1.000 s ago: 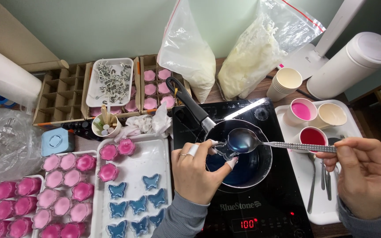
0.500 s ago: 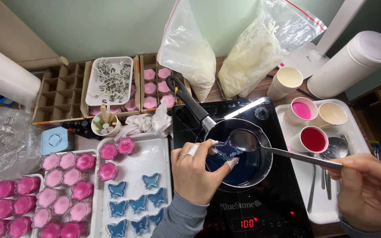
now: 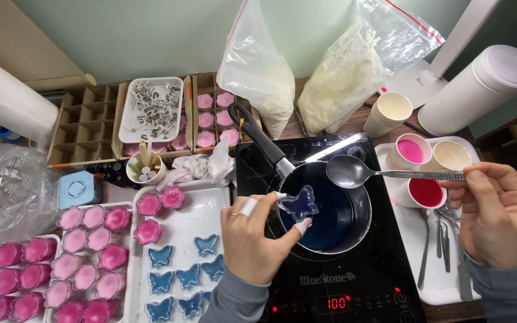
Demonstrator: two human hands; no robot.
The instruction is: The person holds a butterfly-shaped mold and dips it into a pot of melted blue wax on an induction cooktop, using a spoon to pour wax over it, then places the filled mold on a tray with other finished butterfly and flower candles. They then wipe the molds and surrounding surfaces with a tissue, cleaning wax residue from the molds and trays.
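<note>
Two hands — butterfly mould (image 3: 300, 203), spoon (image 3: 354, 172)

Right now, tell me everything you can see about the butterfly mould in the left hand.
The butterfly mould is a small clear butterfly-shaped cup, plastic by its look, filled with dark blue liquid. The left hand pinches it by its edges between thumb and fingers, holding it roughly level above the small pan of blue liquid on the black cooktop. Nothing else touches it; the spoon is just beside it, apart.
</note>
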